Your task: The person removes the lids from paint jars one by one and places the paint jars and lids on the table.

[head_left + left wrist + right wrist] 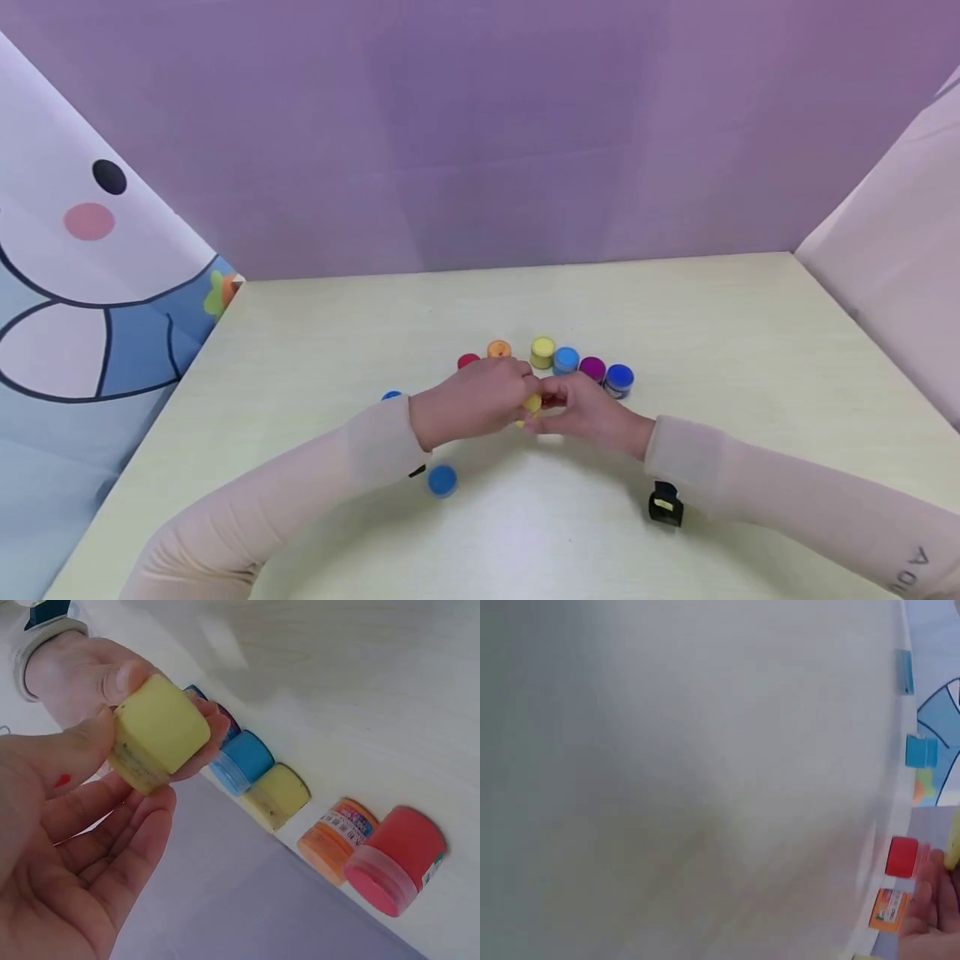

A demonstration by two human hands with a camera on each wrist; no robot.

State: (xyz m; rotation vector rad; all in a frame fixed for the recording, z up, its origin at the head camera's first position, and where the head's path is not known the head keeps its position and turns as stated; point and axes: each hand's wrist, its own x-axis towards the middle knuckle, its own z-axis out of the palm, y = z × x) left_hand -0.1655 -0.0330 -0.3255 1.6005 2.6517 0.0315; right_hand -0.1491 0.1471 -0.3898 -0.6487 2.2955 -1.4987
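Note:
Both hands meet around a small yellow paint jar [532, 403], raised over the table. In the left wrist view, my left hand [480, 402] pinches one end of the jar [161, 724] between thumb and fingertips, its palm turned toward that camera. From the other side, my right hand [592, 414] grips the same jar, thumb and fingers at its sides. Just beyond the hands stand a red jar [409, 851], an orange jar [341, 840] and a second yellow jar [542, 353]. The right wrist view catches only part of a hand and the held jar at its edge.
To the right, the row continues with a light blue jar [566, 361], a purple jar [592, 369] and a dark blue jar [619, 381]. One blue jar [442, 481] stands near the left forearm; another blue jar [392, 394] is mostly hidden behind it. A purple wall [510, 150] backs the table.

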